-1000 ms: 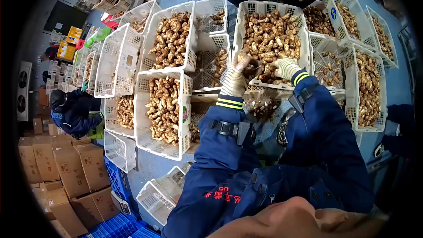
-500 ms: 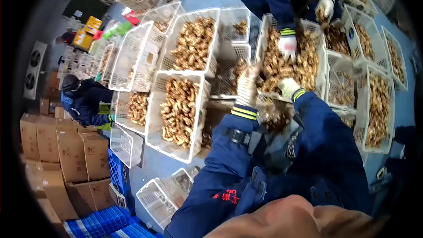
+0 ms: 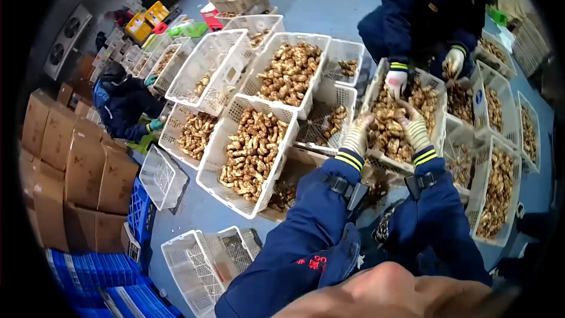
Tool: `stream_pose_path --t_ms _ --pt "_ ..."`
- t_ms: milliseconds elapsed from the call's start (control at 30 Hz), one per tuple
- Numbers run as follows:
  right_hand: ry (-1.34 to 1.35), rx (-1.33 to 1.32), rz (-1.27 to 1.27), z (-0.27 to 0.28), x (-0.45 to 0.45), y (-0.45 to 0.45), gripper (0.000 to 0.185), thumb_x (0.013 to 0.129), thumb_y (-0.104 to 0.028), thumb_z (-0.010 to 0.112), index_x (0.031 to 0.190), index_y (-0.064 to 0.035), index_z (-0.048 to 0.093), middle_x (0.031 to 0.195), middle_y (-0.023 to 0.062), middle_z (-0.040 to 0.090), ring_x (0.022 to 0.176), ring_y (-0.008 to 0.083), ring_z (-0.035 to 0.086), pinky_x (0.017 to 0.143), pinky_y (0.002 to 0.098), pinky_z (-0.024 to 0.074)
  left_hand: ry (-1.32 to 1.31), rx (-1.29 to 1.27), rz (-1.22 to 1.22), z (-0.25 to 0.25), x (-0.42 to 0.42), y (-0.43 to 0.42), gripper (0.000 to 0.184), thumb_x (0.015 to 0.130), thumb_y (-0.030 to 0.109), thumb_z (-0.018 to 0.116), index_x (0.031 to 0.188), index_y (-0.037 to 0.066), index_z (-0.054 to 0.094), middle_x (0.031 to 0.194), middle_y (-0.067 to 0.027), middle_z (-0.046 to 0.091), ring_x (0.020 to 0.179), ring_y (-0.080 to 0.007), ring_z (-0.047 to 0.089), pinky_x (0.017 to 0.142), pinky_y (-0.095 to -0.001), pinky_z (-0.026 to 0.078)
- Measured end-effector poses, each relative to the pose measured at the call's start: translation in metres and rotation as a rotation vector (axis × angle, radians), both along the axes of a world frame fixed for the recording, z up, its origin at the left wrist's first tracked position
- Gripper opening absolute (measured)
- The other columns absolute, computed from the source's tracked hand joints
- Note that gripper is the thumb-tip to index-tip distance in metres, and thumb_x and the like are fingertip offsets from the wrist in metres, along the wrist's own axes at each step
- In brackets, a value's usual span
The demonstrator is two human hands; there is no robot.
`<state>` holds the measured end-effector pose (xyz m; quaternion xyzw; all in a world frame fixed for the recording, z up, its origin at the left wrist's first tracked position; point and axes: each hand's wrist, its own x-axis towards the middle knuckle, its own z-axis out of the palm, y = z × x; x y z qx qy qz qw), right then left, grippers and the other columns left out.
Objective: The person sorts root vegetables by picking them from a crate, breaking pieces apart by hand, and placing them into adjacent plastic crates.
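Observation:
A white plastic crate (image 3: 440, 119) in front of me holds a pile of knobbly tan-brown mushrooms (image 3: 393, 132). At its left side is my left hand (image 3: 356, 131), in a pale glove with bare-looking fingertips. Those fingers are bunched and partly blurred; what they hold, if anything, I cannot make out. Over the right part of the pile reaches my right hand (image 3: 415, 128), similarly gloved, its fingers apart and touching or just above the mushrooms. A co-worker's white-gloved hand (image 3: 396, 81) touches the same pile from the far side. Their other hand (image 3: 454, 62) holds a brown piece.
Left of me stand large mushroom-filled crates (image 3: 250, 156) and a smaller crate (image 3: 323, 119) with a few. More full crates (image 3: 497, 194) line the right. Another person (image 3: 126, 103) works at left, near cardboard boxes (image 3: 88, 171). White crates (image 3: 194, 265) lie on the blue floor.
My left hand has moved from beside the smaller crate to the mushroom crate's left side. My right hand has risen from its near edge over the pile. The camera view has shifted and turned.

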<state>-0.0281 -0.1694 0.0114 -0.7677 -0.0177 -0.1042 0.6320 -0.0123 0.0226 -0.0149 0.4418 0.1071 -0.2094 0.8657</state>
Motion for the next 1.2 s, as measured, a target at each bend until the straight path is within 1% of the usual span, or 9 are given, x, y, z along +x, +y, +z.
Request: stream_pose_path --t_ms 33,267,367,533,567,667,800,933,1200 --pt "-0.075 0.224 0.062 -0.005 -0.004 0.0 0.055 0.087 -0.034 0.067 0.132 -0.0048 0.051 0.123 0.0128 0.059 0.113 0.021 0.055 0.094 0.0321 0.0462 0.068 -0.109 -0.002 0.025 -0.011 0.001 0.035 0.085 0.03 0.068 0.112 0.01 0.059 0.097 -0.0057 0.064 0.092 -0.0197 0.062 0.073 -0.0368 0.055" --pt "-0.072 0.106 0.171 0.031 -0.031 0.021 0.066 0.088 -0.022 0.067 0.143 -0.0043 0.034 0.135 0.014 0.05 0.126 0.022 0.046 0.105 0.0339 0.038 0.023 -0.339 -0.029 0.011 0.002 -0.003 0.033 0.09 0.02 0.063 0.121 0.011 0.056 0.107 -0.0071 0.062 0.089 -0.0188 0.063 0.078 -0.0333 0.056" --pt "-0.123 -0.231 0.129 0.031 -0.03 0.019 0.066 0.084 -0.017 0.069 0.141 -0.0031 0.037 0.134 0.0165 0.051 0.124 0.0261 0.049 0.104 0.0343 0.0388 0.005 -0.303 -0.026 0.025 -0.002 -0.006 0.035 0.09 0.021 0.063 0.122 0.01 0.056 0.111 -0.0063 0.062 0.095 -0.0186 0.062 0.085 -0.0339 0.053" --pt "-0.121 -0.504 0.039 0.024 -0.032 0.012 0.048 0.089 -0.034 0.061 0.128 -0.0068 0.054 0.117 0.0187 0.062 0.109 0.0364 0.058 0.091 0.038 0.0468 0.025 -0.322 -0.057 0.013 0.001 -0.008 0.038 0.087 0.023 0.067 0.121 0.008 0.056 0.112 -0.0076 0.062 0.101 -0.0231 0.062 0.089 -0.0362 0.053" --pt "-0.086 -0.557 0.026 0.02 -0.029 0.01 0.049 0.091 -0.037 0.058 0.127 -0.0037 0.054 0.113 0.0174 0.065 0.105 0.0301 0.062 0.087 0.036 0.0484 0.049 -0.35 -0.072 0.019 0.001 -0.007 0.038 0.087 0.024 0.067 0.119 0.007 0.057 0.112 -0.0078 0.062 0.101 -0.0232 0.062 0.089 -0.0363 0.053" --pt "0.022 -0.1 0.04 0.004 -0.029 0.004 0.053 0.094 -0.038 0.057 0.126 0.0038 0.052 0.104 0.0096 0.067 0.092 0.012 0.061 0.08 0.0275 0.0503 0.069 -0.372 -0.07 0.035 -0.004 -0.008 0.035 0.086 0.027 0.068 0.113 0.007 0.058 0.106 -0.0069 0.062 0.094 -0.0211 0.062 0.083 -0.035 0.054" --pt "0.223 0.709 0.233 -0.002 -0.029 0.003 0.039 0.092 -0.04 0.059 0.109 -0.0044 0.06 0.097 0.0096 0.068 0.075 0.0142 0.065 0.062 0.0284 0.0546 0.104 -0.382 -0.018 0.032 -0.003 -0.011 0.028 0.088 0.027 0.065 0.106 0.008 0.057 0.101 -0.0061 0.06 0.09 -0.0226 0.061 0.077 -0.0369 0.054" --pt "0.439 0.811 0.1 0.012 -0.032 0.011 0.045 0.093 -0.05 0.051 0.109 -0.0083 0.059 0.082 0.0001 0.063 0.067 0.0102 0.055 0.061 0.0272 0.0482 0.066 -0.594 -0.156 0.01 0.006 -0.01 0.028 0.089 0.029 0.063 0.105 0.007 0.055 0.105 -0.0118 0.059 0.093 -0.028 0.061 0.081 -0.0436 0.053" --pt "0.468 0.705 0.025 0.037 -0.036 0.012 0.041 0.094 -0.045 0.052 0.106 -0.0062 0.06 0.08 0.0005 0.061 0.064 0.01 0.054 0.057 0.0261 0.0476 0.065 -0.476 -0.046 0.016 0.001 -0.015 0.031 0.092 0.034 0.058 0.106 0.006 0.053 0.104 -0.0152 0.061 0.1 -0.0335 0.062 0.087 -0.051 0.053"
